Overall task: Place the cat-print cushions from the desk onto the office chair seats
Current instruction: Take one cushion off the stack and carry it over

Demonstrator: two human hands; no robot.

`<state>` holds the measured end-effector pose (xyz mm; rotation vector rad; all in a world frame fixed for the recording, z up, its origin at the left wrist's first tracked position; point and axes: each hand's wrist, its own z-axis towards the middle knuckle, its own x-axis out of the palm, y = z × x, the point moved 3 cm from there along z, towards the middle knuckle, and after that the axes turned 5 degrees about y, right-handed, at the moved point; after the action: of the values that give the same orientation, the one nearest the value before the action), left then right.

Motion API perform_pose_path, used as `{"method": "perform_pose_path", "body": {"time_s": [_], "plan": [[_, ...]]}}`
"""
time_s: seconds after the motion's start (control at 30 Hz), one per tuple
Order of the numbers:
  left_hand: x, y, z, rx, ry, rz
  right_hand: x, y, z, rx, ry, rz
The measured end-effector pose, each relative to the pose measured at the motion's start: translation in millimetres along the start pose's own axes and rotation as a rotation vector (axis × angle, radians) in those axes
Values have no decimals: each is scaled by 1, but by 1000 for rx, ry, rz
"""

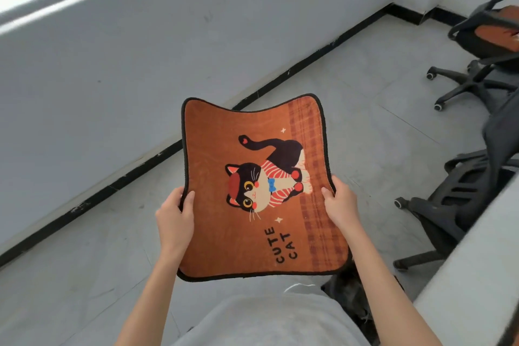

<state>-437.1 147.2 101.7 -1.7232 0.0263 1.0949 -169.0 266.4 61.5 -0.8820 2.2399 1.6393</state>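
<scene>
I hold an orange cat-print cushion flat in the air in front of me, above the floor. It shows a black-and-white cat and the words CUTE CAT, with a dark trim. My left hand grips its left edge, thumb on top. My right hand grips its right edge the same way. A black office chair stands at the right, its seat mostly hidden. Farther back at the upper right, another black office chair carries an orange cushion on its seat.
A grey-white desk edge runs along the lower right. A white wall with a black baseboard crosses diagonally on the left, a window above it. Grey tiled floor lies between the wall and the chairs.
</scene>
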Motion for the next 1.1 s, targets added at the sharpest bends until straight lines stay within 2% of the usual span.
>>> {"method": "perform_pose_path", "body": {"time_s": [0.27, 0.5, 0.77, 0.97, 1.1], "plan": [[51, -79, 150, 70, 36, -14, -34, 56, 144, 16, -103, 15], [146, -149, 289, 125, 170, -72, -94, 69, 265, 82, -247, 48], [296, -304, 424, 315, 538, -73, -204, 74, 376, 283, -522, 98], [426, -408, 461, 465, 752, -17, -282, 37, 430, 432, -678, 167], [516, -484, 465, 572, 840, -14, -350, 6, 472, 477, -750, 215]]}}
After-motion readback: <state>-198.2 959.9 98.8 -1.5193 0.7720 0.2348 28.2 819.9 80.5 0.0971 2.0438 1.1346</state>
